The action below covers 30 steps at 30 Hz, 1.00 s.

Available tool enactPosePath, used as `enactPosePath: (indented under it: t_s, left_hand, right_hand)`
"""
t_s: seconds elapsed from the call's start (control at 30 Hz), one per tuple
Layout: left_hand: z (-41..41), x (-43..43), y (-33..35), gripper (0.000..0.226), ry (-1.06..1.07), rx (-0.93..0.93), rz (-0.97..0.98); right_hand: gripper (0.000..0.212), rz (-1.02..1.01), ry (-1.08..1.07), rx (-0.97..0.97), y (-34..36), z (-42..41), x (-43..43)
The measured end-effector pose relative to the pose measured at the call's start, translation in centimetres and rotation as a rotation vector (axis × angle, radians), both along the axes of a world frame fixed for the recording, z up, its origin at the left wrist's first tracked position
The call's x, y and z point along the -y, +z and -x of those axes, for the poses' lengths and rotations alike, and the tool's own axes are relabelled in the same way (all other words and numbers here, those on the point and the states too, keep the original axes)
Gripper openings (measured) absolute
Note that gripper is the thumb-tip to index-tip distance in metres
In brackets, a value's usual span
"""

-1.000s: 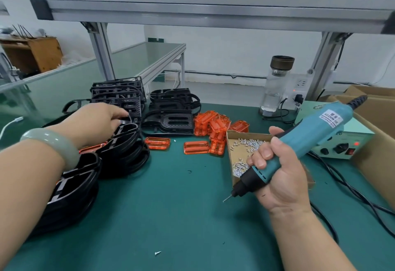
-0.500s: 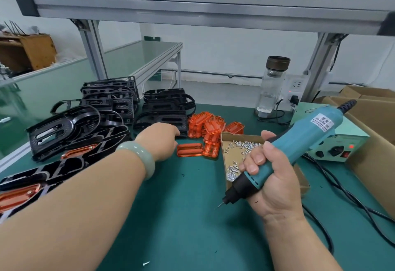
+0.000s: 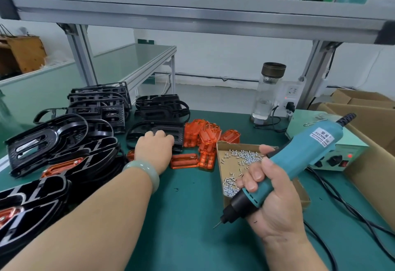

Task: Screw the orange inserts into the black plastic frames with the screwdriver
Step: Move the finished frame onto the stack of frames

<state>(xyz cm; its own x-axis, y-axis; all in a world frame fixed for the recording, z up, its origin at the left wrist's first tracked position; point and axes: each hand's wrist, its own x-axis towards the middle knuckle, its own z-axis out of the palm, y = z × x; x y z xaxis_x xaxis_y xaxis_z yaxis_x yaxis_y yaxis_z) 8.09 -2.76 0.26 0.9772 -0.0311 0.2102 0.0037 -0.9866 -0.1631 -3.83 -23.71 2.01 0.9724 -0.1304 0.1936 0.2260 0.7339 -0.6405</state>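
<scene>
My left hand (image 3: 154, 153) rests on black frame (image 3: 158, 125), grip hidden, cannot tell; my right hand (image 3: 271, 202) clasps screwdriver (image 3: 299, 157).

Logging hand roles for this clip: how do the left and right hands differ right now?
The left hand reaches out to a bare black frame at the back, its fingertips hidden. The right hand is close in, gripping the teal screwdriver with its bit pointing down-left. The left wrist wears a pale green bangle; the right wrist is bare. Both are over the green mat.
</scene>
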Motion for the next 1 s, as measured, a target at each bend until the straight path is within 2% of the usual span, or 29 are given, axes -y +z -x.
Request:
enactPosePath:
  t_s: [0.13,0.23,0.4,0.47,0.53,0.6,0.63,0.73,0.87,0.93,1.0]
  left_hand:
    - [0.2,0.1,0.6,0.025,-0.048,0.035,-0.070]
    - [0.6,0.4,2.6,0.023,-0.072,0.142,0.108]
    - [3.0,2.0,6.9,0.013,-0.204,0.469,0.759]
    - [5.0,2.5,7.6,0.009,-0.218,0.528,1.027]
    - [7.4,2.8,7.0,0.009,-0.175,0.532,1.404]
    - [9.9,3.1,5.7,0.019,-0.104,0.448,1.835]
    - [11.2,3.2,4.9,0.024,-0.056,0.385,1.968]
    - [14.4,3.1,2.3,0.026,0.083,0.237,2.133]
    - [16.7,2.6,0.4,0.020,0.239,0.155,2.299]
    - [17.2,2.1,0.0,0.019,0.298,0.121,2.313]
    - [17.7,1.4,-0.3,0.020,0.322,0.027,2.236]
  right_hand:
    - [0.023,0.000,0.017,-0.001,0.2,0.0,-0.2]
    - [0.023,-0.010,0.022,0.004,0.4,0.1,-0.1]
    - [0.019,0.004,-0.012,0.001,0.5,0.2,-0.2]
    - [0.019,-0.005,-0.031,0.002,0.7,0.3,-0.2]
    - [0.019,-0.028,-0.036,0.008,0.8,0.4,0.0]
    - [0.018,-0.051,-0.042,0.015,1.0,0.5,0.1]
    - [0.017,-0.059,-0.049,0.018,1.1,0.5,0.2]
    - [0.016,-0.074,-0.067,0.034,1.3,0.6,0.4]
    - [0.013,-0.072,-0.088,0.051,1.2,0.6,0.5]
    - [0.013,-0.071,-0.092,0.052,1.2,0.6,0.5]
    - [0.014,-0.071,-0.097,0.052,1.2,0.6,0.4]
